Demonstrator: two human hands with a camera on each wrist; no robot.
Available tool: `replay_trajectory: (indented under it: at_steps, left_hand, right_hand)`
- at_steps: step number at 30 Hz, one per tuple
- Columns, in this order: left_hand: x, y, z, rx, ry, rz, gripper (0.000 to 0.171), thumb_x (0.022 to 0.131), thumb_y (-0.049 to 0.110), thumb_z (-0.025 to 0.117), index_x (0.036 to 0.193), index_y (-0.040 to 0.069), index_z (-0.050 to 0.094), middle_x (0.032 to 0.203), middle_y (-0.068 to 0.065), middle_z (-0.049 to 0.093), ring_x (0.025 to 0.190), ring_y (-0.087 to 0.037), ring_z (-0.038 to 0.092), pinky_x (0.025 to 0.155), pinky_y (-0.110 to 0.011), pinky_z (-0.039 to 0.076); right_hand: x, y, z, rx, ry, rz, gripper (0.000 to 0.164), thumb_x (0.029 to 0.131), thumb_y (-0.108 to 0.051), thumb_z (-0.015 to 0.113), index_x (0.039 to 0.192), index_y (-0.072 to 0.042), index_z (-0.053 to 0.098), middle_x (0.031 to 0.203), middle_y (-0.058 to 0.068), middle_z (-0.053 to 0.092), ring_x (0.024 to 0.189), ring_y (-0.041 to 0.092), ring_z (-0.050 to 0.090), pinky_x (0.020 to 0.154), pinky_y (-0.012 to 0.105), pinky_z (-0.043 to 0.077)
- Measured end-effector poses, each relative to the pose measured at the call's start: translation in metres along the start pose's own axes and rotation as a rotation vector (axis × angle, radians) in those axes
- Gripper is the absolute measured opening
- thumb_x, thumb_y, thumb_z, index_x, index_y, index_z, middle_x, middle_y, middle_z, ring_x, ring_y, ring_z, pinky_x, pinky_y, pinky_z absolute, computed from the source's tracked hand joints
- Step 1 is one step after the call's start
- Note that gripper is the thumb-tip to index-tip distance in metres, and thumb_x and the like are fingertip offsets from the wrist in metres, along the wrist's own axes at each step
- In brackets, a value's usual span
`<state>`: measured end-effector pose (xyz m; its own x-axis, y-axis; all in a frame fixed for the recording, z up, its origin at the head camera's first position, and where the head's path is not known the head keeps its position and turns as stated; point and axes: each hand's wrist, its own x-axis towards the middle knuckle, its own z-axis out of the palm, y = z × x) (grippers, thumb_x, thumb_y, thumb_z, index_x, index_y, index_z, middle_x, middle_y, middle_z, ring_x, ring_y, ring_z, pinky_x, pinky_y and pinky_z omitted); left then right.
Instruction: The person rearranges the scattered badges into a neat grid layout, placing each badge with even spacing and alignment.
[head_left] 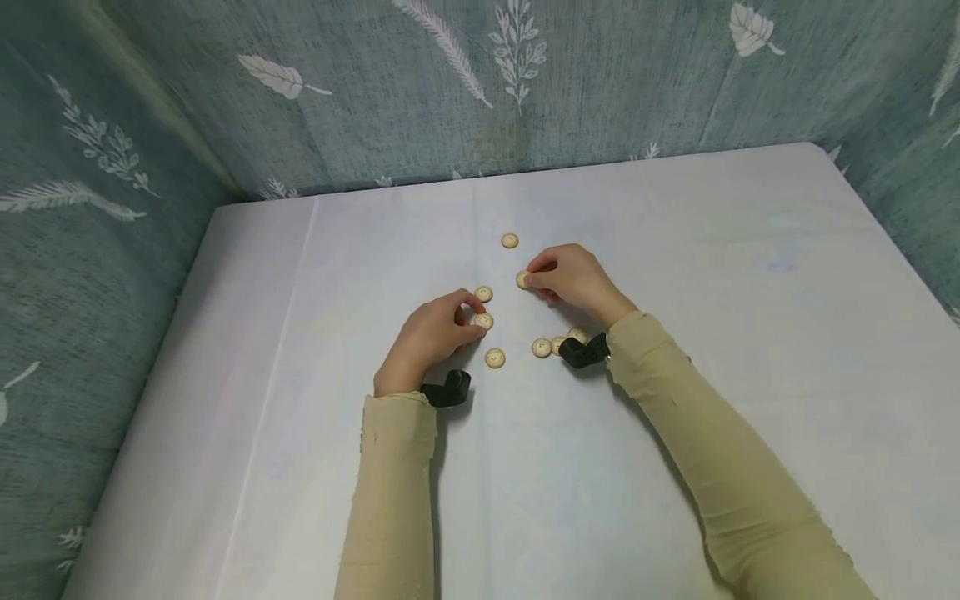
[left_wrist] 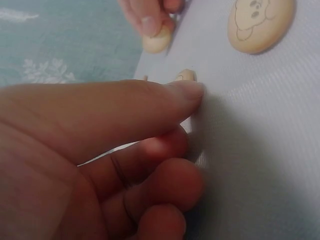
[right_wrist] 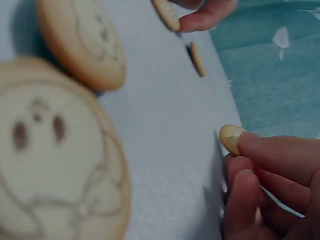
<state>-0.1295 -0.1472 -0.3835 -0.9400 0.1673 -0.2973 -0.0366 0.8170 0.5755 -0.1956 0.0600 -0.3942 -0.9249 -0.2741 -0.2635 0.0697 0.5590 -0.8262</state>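
Note:
My left hand [head_left: 435, 333] pinches a round, pale biscuit [head_left: 483, 322] between thumb and fingers, low over the white table. In the right wrist view, that left hand [right_wrist: 207, 15] shows at the top with its biscuit [right_wrist: 166, 13] tilted. Farther to the right, my right hand [head_left: 573, 279] grips another biscuit [head_left: 522, 279] by its edge. Seen from the right wrist, this biscuit [right_wrist: 231, 139] stands tipped up at the thumb's end. One loose biscuit [head_left: 483, 293] lies just beyond the left fingers, and another [head_left: 495, 358] lies nearer the body.
A single biscuit [head_left: 510, 240] lies beyond both hands. Below the right wrist a row of biscuits [head_left: 542, 347] is partly covered by a black wrist mount [head_left: 585, 352]. Printed animal faces show on the near biscuits [right_wrist: 55, 150]. Green leaf-patterned cloth [head_left: 420, 100] hangs behind the white table [head_left: 360, 275].

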Motion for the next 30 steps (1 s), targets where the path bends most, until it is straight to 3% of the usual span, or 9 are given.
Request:
replay_trajectory:
  at_steps: [15,30]
  left_hand:
    - [0.0,-0.001,0.002,0.005,-0.007,-0.014,0.022,0.081,0.029,0.064,0.101,0.023,0.056,0.076,-0.002,0.053,0.063,-0.017,0.051,0.061,-0.03,0.039]
    - [-0.002,0.0,0.0,0.005,0.012,-0.009,0.023,0.081,0.029,0.064,0.101,0.022,0.057,0.074,-0.002,0.054,0.059,-0.017,0.052,0.059,-0.03,0.039]
  right_hand:
    - [0.016,-0.01,0.01,-0.064,0.069,0.015,0.017,0.081,-0.028,0.066,0.091,-0.015,0.065,0.072,0.005,0.061,0.057,0.018,0.054,0.049,0.026,0.041]
    - [0.019,-0.019,0.015,-0.22,0.116,-0.037,0.016,0.08,-0.024,0.064,0.089,-0.012,0.067,0.077,0.001,0.062,0.055,0.015,0.054,0.056,0.028,0.041]
